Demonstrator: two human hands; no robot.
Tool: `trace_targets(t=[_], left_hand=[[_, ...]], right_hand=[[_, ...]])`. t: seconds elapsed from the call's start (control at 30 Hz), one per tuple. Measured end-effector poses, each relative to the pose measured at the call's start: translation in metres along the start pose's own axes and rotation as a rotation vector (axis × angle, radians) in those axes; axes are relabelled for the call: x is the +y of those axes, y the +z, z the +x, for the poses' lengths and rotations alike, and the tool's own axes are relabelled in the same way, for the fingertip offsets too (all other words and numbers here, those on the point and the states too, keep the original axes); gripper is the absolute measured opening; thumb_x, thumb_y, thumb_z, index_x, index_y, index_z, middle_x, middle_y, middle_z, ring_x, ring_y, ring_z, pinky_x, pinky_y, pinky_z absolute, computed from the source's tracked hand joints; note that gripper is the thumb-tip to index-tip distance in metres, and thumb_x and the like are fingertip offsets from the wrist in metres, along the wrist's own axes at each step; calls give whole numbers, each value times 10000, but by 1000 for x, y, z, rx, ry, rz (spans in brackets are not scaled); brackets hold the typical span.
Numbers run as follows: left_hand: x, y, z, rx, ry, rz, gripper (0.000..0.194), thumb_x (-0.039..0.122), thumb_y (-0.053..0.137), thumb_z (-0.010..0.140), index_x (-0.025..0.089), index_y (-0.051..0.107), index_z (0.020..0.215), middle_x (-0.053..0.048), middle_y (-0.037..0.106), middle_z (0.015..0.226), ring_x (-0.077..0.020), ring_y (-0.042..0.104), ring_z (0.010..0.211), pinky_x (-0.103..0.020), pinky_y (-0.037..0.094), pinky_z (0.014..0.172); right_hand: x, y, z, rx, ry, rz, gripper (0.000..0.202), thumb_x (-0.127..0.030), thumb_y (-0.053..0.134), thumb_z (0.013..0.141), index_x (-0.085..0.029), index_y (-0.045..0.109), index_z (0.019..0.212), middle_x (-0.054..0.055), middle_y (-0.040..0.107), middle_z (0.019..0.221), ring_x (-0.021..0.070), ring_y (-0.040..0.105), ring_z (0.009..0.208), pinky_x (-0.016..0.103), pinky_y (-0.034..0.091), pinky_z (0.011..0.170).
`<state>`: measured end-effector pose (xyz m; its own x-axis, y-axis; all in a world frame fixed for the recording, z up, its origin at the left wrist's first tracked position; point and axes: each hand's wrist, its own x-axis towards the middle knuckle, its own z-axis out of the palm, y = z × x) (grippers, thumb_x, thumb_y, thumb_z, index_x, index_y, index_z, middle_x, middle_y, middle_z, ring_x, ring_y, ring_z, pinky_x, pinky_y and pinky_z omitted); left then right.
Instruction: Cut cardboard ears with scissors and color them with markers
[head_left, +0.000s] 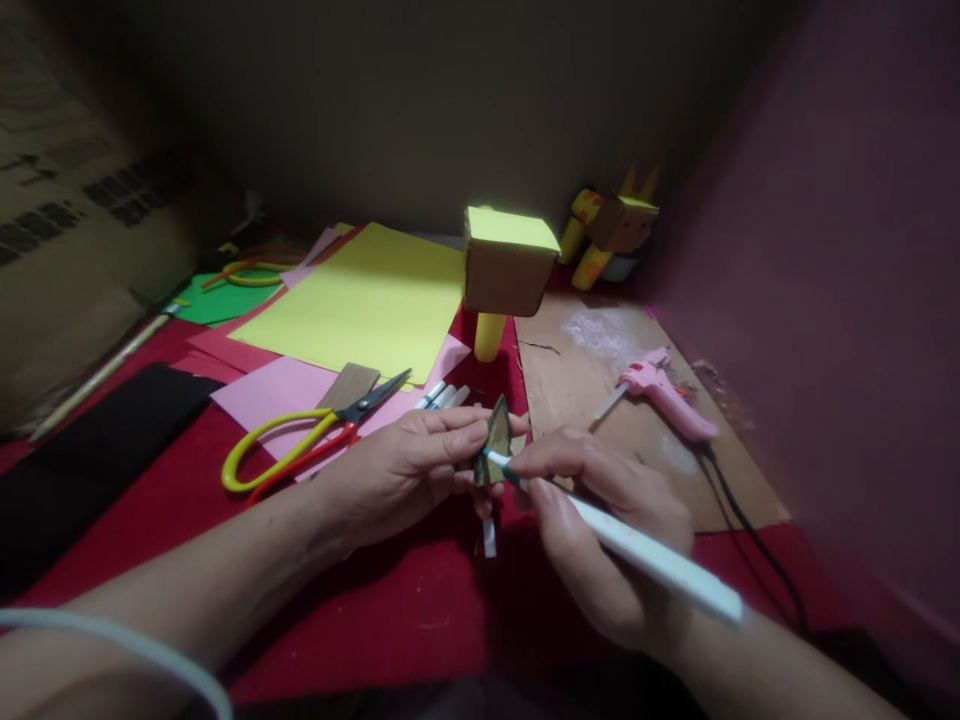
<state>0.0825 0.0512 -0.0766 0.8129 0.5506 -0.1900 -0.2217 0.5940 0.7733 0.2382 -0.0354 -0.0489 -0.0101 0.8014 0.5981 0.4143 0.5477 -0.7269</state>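
Observation:
Between the thumb and fingers of my left hand (409,465) is a small pointed cardboard piece (496,440) with dark green edges. My right hand (607,530) grips a white marker (652,555), its greenish tip touching the lower left part of the piece. Scissors (307,440) with one yellow and one red handle lie left of my left hand, blades partly open. Just beyond my fingers are several capped markers (444,396). A small white strip (490,537) shows below the piece.
Behind my hands stands a cardboard box shape with a yellow top (511,260). Yellow sheets (360,300) and pink paper (277,395) lie left. A pink glue gun (667,395) rests on a cardboard sheet (570,400) at right. A yellow horned cardboard animal (626,225) stands behind.

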Motion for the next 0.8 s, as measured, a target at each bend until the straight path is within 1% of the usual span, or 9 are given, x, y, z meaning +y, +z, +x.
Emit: trace_targets(t=[0.13, 0.27, 0.57, 0.8], left_hand=[[0, 0, 0, 4, 0, -16, 251, 231, 570, 873, 155, 696, 1076, -71, 659, 827, -141, 608, 695, -256, 510, 642], [0, 0, -1, -9, 1, -28, 233, 228, 570, 874, 158, 707, 1048, -63, 660, 789, -141, 607, 688, -257, 507, 650], [-1, -2, 1, -10, 5, -28, 255, 247, 598, 863, 154, 695, 1079, -78, 674, 835, -143, 613, 701, -265, 507, 663], [-1, -2, 0, -21, 6, -29, 240, 238, 581, 871, 164, 701, 1065, -57, 663, 798, -135, 610, 697, -253, 506, 665]], right_hand=[[0, 0, -1, -28, 23, 2, 175, -54, 528, 785, -165, 639, 862, 33, 645, 699, 147, 624, 633, 269, 531, 585], [-1, -1, -1, -63, 37, -3, 139, -85, 532, 780, -165, 636, 827, 44, 648, 694, 157, 621, 613, 285, 532, 574], [-1, -2, -2, -37, 41, -6, 186, -55, 532, 779, -178, 642, 864, 14, 646, 671, 150, 630, 612, 276, 542, 591], [-3, -2, -1, -71, 48, -14, 128, -103, 525, 786, -161, 637, 811, 49, 640, 684, 162, 616, 610, 296, 531, 574]])
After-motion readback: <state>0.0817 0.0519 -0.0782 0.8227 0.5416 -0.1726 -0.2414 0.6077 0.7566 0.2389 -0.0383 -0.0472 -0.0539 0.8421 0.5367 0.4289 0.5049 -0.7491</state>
